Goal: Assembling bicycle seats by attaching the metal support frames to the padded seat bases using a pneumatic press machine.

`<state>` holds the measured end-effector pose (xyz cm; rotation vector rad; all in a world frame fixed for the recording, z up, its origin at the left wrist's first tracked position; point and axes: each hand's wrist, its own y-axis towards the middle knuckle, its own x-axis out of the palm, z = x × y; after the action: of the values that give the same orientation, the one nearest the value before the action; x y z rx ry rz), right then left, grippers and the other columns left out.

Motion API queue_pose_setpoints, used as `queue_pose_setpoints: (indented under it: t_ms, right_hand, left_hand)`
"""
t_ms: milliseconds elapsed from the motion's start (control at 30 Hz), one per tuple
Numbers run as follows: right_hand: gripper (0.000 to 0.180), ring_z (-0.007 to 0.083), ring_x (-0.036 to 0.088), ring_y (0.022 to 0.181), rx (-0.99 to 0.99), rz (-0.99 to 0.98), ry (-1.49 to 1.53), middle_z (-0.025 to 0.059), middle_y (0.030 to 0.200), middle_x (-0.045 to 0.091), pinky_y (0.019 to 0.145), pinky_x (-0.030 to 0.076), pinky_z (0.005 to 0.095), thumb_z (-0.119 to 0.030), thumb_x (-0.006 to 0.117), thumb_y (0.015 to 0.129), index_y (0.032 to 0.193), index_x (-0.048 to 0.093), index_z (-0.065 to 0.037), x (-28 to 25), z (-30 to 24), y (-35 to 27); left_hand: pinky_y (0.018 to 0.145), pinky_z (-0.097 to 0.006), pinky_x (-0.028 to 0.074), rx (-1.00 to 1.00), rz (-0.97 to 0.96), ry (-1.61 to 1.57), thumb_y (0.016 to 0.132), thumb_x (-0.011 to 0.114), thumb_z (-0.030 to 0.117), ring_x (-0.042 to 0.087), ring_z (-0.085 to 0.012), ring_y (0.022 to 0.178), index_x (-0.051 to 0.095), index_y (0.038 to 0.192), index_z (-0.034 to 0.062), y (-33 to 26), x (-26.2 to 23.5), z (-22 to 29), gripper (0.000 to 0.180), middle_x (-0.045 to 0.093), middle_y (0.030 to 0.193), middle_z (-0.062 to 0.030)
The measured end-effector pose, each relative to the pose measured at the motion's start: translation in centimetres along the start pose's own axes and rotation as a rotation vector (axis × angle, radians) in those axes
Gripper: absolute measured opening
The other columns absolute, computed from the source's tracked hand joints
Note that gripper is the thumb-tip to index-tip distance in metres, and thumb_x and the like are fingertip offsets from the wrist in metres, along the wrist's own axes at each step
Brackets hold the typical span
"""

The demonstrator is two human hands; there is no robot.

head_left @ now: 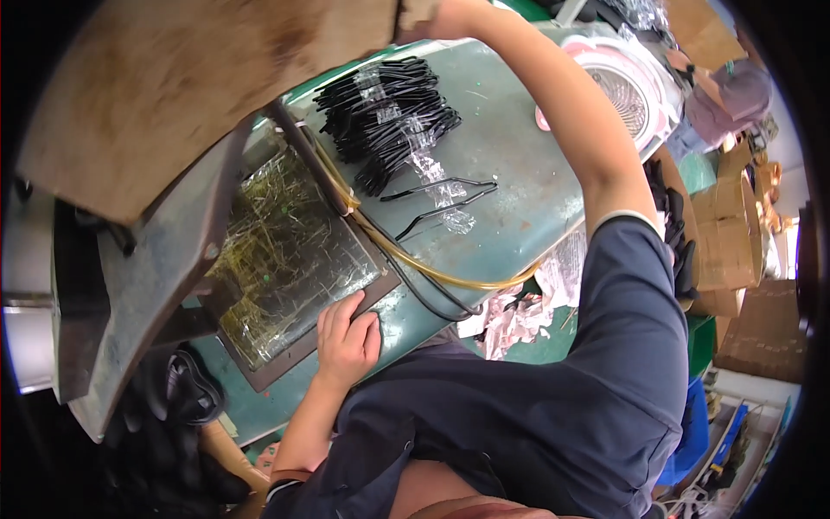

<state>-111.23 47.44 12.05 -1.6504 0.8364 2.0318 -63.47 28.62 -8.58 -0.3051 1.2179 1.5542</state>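
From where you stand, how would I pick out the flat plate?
Find the big green table. The left hand lies at the near edge of the plate. Unlike the pile of thin black rods beyond it, the plate is broad, dark and flat, partly covered in wrinkled, yellowish see-through film.

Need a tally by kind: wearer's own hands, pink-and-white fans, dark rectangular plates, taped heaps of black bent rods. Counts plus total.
Wearer's hands: 2 (left hand, right hand at the top edge)
Pink-and-white round fan: 1
Dark rectangular plate: 1
Taped heap of black bent rods: 1
Total: 5
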Motion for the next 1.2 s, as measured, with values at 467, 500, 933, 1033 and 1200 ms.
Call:
queue_pose_setpoints:
  t_ms: [467, 500, 933, 1033, 1200]
  right_hand:
    - [0.038, 0.0372, 0.078, 0.09, -0.136, -0.068, -0.077, 0.0141, 0.095, 0.081, 0.077, 0.062, 0.0481, -0.056, 0.083, 0.084, 0.097, 0.089, -0.021, 1.8, 1.5, 0.0]
    - [0.037, 0.0371, 0.078, 0.089, -0.054, -0.137, -0.128, 0.0148, 0.094, 0.081, 0.077, 0.062, 0.0483, -0.054, 0.083, 0.084, 0.096, 0.088, -0.019, 2.7, 3.0, 0.4]
    - [0.049, 0.0391, 0.077, 0.093, 0.113, -0.07, -0.01, 0.0172, 0.096, 0.081, 0.081, 0.061, 0.05, -0.057, 0.086, 0.078, 0.1, 0.086, -0.013, 2.4, 4.7, -2.4]
    - [0.056, 0.0398, 0.077, 0.092, 0.099, -0.048, -0.002, 0.0178, 0.095, 0.08, 0.081, 0.061, 0.0499, -0.06, 0.09, 0.073, 0.098, 0.085, -0.011, 1.8, 5.2, -1.1]
    - [0.043, 0.0413, 0.077, 0.087, 0.195, -0.007, -0.109, 0.0188, 0.093, 0.08, 0.08, 0.061, 0.0508, -0.053, 0.083, 0.083, 0.091, 0.085, -0.011, -1.5, 4.6, -2.3]
  left_hand:
    - [0.099, -0.049, 0.052, -0.03, -0.015, 0.052, 0.082, 0.083, 0.004, 0.068, -0.0389, 0.113, 0.074, 0.102, 0.005, -0.2, 0.4, -0.1, 0.022, 0.07, 0.133, -0.0185]
    - [0.099, -0.048, 0.052, -0.022, -0.015, 0.045, 0.082, 0.083, 0.003, 0.068, -0.0387, 0.113, 0.074, 0.102, 0.0051, -0.1, 0.4, 0.0, 0.022, 0.07, 0.133, -0.0184]
    - [0.101, -0.049, 0.052, -0.033, -0.033, 0.056, 0.085, 0.082, 0.007, 0.069, -0.0367, 0.118, 0.075, 0.104, 0.007, -0.3, 0.4, -0.2, 0.021, 0.07, 0.137, -0.0159]
    - [0.102, -0.049, 0.052, -0.034, -0.037, 0.064, 0.085, 0.082, 0.007, 0.069, -0.0368, 0.118, 0.075, 0.105, 0.0071, -0.3, 0.4, -0.2, 0.021, 0.069, 0.138, -0.0162]
    - [0.102, -0.049, 0.052, -0.018, -0.018, 0.039, 0.085, 0.082, 0.007, 0.069, -0.0369, 0.118, 0.074, 0.104, 0.0067, -0.4, 0.2, -0.1, 0.021, 0.069, 0.138, -0.0163]
